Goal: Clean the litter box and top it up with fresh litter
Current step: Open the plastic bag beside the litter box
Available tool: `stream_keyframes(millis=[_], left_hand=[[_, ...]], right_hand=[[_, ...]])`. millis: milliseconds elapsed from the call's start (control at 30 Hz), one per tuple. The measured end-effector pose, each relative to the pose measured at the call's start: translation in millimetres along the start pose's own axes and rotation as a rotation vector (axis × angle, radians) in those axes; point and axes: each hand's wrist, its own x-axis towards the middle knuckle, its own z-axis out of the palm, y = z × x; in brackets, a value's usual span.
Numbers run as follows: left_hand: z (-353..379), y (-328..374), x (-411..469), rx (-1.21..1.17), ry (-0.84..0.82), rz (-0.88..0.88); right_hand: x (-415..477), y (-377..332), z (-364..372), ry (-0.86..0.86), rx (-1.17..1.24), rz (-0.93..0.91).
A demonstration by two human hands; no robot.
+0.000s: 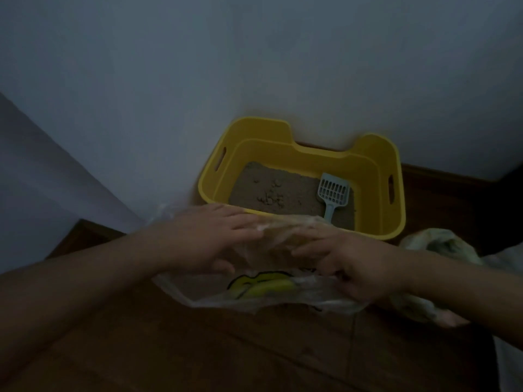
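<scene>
The yellow litter box sits on the wooden floor against the wall, holding litter and a pale blue scoop. Just in front of it lies a clear plastic bag. The left grip rests flat on the bag, fingers straight. The right grip lies on the bag's other end, but blur hides whether it pinches the plastic.

litter box: yellow
litter: grey-brown
scoop: pale blue
plastic bag: clear, yellow print outlined black
floor: dark brown wood
</scene>
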Motion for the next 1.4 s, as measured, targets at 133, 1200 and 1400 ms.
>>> stream_keyframes(millis=[133,1200,1400], left_hand=[[36,1,-14,-0.104,0.018,-0.123],[16,-24,62,-0.556,0.382,-0.432],[10,-23,68,-0.559,0.308,-0.556]], right_hand=[[-21,8,12,0.000,0.045,0.113],[-42,8,8,0.090,0.005,0.335],[-14,24,-11,0.230,-0.023,0.346]])
